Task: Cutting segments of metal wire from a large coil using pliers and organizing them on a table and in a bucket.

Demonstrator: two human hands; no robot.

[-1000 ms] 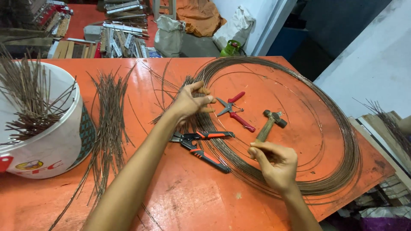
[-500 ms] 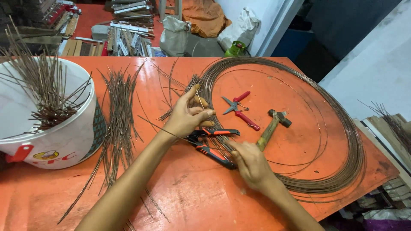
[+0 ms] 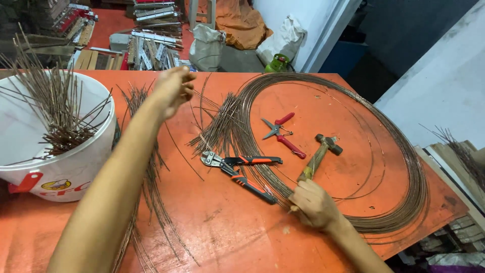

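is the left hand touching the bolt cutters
Apart. The head view shows the left hand raised near the table's far side, with bare orange tabletop between it and the bolt cutters.

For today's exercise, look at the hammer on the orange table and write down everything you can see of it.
The hammer is small, with a dark metal head and a pale wooden handle that looks worn. It lies flat on the orange table, inside the big coil of wire, head pointing away from the person and to the right. The right hand rests at the handle's near end, covering its tip. Red-handled snips lie just to its left, apart from it.
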